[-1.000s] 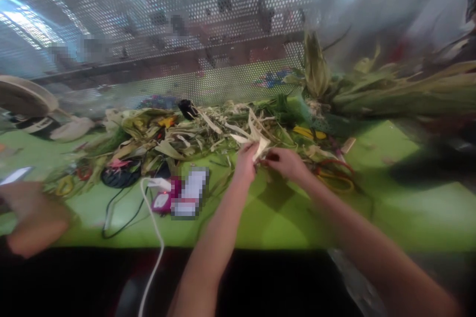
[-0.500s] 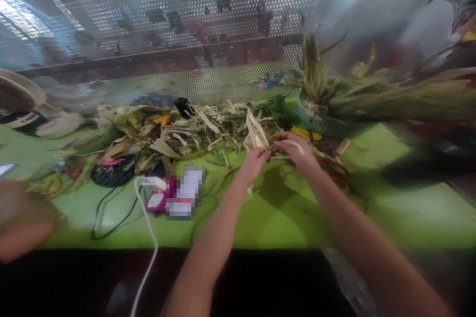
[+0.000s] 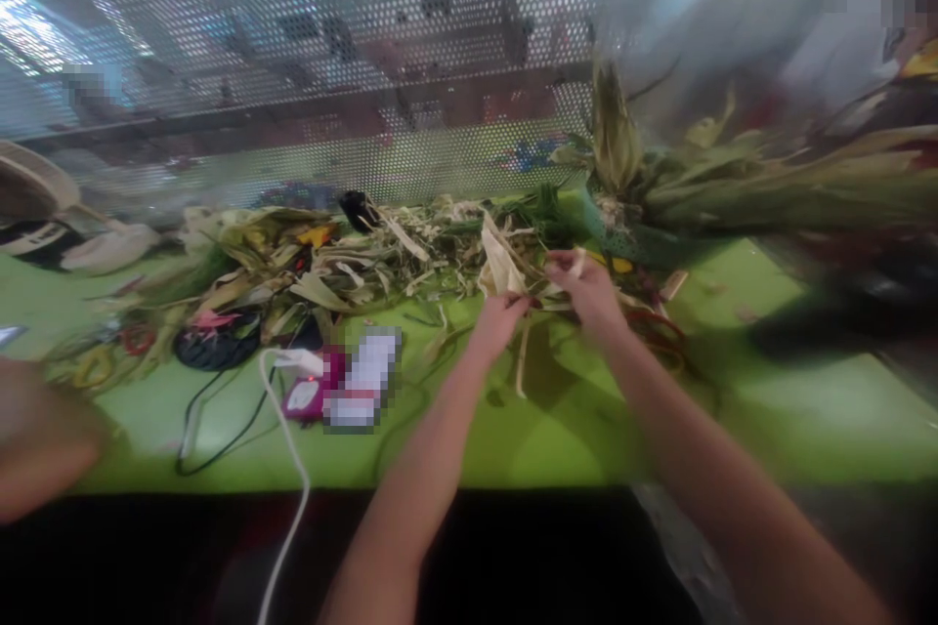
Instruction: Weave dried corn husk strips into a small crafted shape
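Observation:
Both my hands are stretched out over a green table (image 3: 572, 430), at the edge of a heap of dried husks and leaves (image 3: 352, 264). My left hand (image 3: 498, 320) pinches the base of a pale corn husk piece (image 3: 500, 266) that fans upward; a thin strand hangs down below it. My right hand (image 3: 586, 285) is closed on a pale strip at the same piece, just to its right. The two hands almost touch.
A pink device (image 3: 315, 391) with a white cable (image 3: 289, 469) and a black cord lie at the left of my arms. Yellow-handled scissors (image 3: 663, 332) lie right of my hands. Green corn stalks (image 3: 769, 186) pile up at the right. Another person's hand (image 3: 36, 439) shows at the far left.
My hands have lifted slightly and drawn further away over the husk heap. The right hand has pulled a pale strip up and to the right. A thin strand now hangs under the left hand.

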Available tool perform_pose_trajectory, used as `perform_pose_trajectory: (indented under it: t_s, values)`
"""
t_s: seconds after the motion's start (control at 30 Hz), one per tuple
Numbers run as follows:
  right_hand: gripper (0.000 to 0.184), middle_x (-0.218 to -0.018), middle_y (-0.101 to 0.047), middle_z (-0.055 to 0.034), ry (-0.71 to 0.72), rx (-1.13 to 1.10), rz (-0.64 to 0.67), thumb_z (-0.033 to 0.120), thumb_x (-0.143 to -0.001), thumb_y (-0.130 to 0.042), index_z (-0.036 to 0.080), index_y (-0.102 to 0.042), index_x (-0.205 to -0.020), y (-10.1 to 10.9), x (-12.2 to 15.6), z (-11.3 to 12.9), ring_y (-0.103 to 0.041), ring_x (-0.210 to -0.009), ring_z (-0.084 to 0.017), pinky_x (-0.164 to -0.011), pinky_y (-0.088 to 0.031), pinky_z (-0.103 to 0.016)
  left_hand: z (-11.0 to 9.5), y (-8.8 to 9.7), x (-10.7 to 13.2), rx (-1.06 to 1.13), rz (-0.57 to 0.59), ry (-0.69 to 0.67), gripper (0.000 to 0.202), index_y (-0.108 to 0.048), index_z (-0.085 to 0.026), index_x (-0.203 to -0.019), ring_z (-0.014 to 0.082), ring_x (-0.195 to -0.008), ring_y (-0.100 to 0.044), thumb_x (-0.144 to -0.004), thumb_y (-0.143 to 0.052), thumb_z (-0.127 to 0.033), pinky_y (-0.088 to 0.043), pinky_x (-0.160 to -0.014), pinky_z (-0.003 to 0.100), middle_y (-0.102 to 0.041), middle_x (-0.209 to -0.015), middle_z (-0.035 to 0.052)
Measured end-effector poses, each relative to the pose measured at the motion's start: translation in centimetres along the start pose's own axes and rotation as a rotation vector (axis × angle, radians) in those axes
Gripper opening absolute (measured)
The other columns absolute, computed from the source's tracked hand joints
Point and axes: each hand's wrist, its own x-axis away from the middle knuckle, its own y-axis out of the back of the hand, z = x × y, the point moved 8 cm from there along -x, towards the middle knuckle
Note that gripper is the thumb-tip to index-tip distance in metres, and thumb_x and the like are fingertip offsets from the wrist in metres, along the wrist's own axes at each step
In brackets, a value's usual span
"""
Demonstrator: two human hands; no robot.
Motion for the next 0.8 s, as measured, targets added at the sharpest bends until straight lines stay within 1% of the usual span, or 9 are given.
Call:
perform_pose_trajectory:
  t_s: [0.13,0.2,0.27,0.33,0.43,0.5,0.57,0.63,0.8]
  values:
    - [0.045,-0.104,-0.056,-0.0063,0.314,0.186,-0.33,0.037,-0.076,-0.07,0.019,-0.059,-0.116,3.4,1.1,3.5,-0.052,-0.075,-0.014,-0.066,-0.048,-0.03,0.8,1.6,-0.2,-0.067,-0.17,0.05,0.026,-0.071,-0.015,-0.073,0.0134,-0.063,-0.048,-0.082,-0.054,-0.033,-0.031,-0.058,0.025,-0.055,-0.061,-0.0008]
    - [0.044,-0.11,-0.053,-0.0081,0.449,0.282,-0.368,0.035,-0.079,-0.068,0.021,-0.057,-0.119,3.4,2.6,5.5,-0.052,-0.077,-0.015,-0.066,-0.05,-0.032,0.8,1.8,-0.1,-0.128,-0.218,0.036,0.026,-0.069,-0.015,-0.072,0.0133,-0.063,-0.047,-0.084,-0.053,-0.031,-0.031,-0.06,0.025,-0.053,-0.062,-0.001]
    - [0.039,-0.106,-0.054,-0.0076,0.54,0.351,-0.302,0.033,-0.082,-0.066,0.022,-0.058,-0.118,2.3,3.9,7.0,-0.052,-0.077,-0.016,-0.067,-0.05,-0.032,0.4,1.9,0.0,-0.201,-0.256,-0.016,0.027,-0.065,-0.015,-0.069,0.0132,-0.066,-0.047,-0.087,-0.05,-0.029,-0.031,-0.063,0.025,-0.053,-0.064,-0.0003]
    - [0.037,-0.099,-0.057,-0.0063,0.571,0.402,-0.157,0.033,-0.082,-0.066,0.023,-0.06,-0.117,0.5,4.5,7.6,-0.053,-0.074,-0.016,-0.066,-0.05,-0.031,-0.2,1.8,0.2,-0.296,-0.286,-0.072,0.027,-0.061,-0.015,-0.067,0.0133,-0.067,-0.047,-0.088,-0.049,-0.026,-0.031,-0.065,0.026,-0.054,-0.067,0.0009]
    - [0.038,-0.093,-0.063,-0.0049,0.529,0.434,0.054,0.033,-0.082,-0.067,0.023,-0.062,-0.118,-1.8,4.5,6.9,-0.055,-0.067,-0.015,-0.062,-0.049,-0.029,-1.0,1.5,0.6,-0.394,-0.306,-0.131,0.025,-0.058,-0.016,-0.066,0.0138,-0.068,-0.045,-0.088,-0.05,-0.023,-0.029,-0.064,0.026,-0.053,-0.07,0.0021]
    - [0.028,-0.09,-0.067,-0.005,0.502,0.449,0.115,0.031,-0.083,-0.065,0.021,-0.067,-0.109,-2.5,4.2,6.2,-0.058,-0.068,-0.016,-0.064,-0.049,-0.028,-1.2,1.5,0.7,-0.375,-0.31,-0.163,0.023,-0.056,-0.016,-0.066,0.0139,-0.068,-0.044,-0.087,-0.051,-0.022,-0.029,-0.064,0.026,-0.052,-0.07,0.0021]
    - [0.015,-0.085,-0.07,-0.0049,0.481,0.45,0.13,0.029,-0.084,-0.064,0.02,-0.071,-0.095,-2.7,4.0,5.5,-0.062,-0.07,-0.017,-0.066,-0.05,-0.028,-1.1,1.6,0.7,-0.27,-0.304,-0.185,0.022,-0.055,-0.016,-0.066,0.0134,-0.068,-0.043,-0.087,-0.052,-0.023,-0.029,-0.064,0.026,-0.049,-0.068,0.0008]
    - [0.012,-0.08,-0.071,-0.0039,0.434,0.411,0.151,0.028,-0.084,-0.064,0.02,-0.072,-0.088,-2.8,3.7,4.8,-0.063,-0.069,-0.017,-0.065,-0.049,-0.027,-0.5,1.7,0.5,-0.074,-0.283,-0.16,0.021,-0.054,-0.016,-0.068,0.012,-0.065,-0.041,-0.087,-0.051,-0.025,-0.029,-0.062,0.025,-0.047,-0.065,-0.0009]
    - [0.011,-0.08,-0.073,-0.0035,0.338,0.336,0.219,0.024,-0.081,-0.066,0.019,-0.073,-0.087,-3.4,3.2,3.3,-0.065,-0.069,-0.016,-0.064,-0.049,-0.026,1.8,1.2,-0.1,0.456,-0.226,0.102,0.022,-0.056,-0.016,-0.072,0.0072,-0.051,-0.033,-0.081,-0.062,-0.035,-0.024,-0.051,0.021,-0.043,-0.057,-0.0045]
